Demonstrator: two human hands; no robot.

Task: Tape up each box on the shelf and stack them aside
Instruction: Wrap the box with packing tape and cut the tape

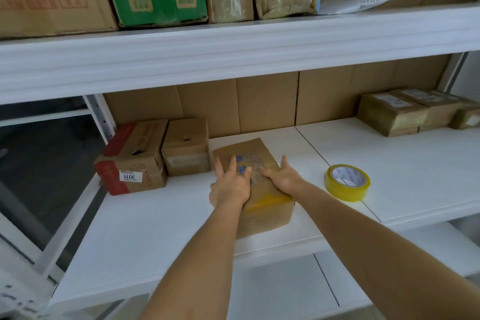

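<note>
Both hands flat on the box (262, 197), mid shelf (155, 215) near front edge. Left hand (230, 184) fingers straight, pressing the top; right hand (281, 176) same, spread at right edge. Tape roll (346, 182) just right, apart from box.

Bare forearms, no sleeves; hands (255, 180) ungloved.
</note>
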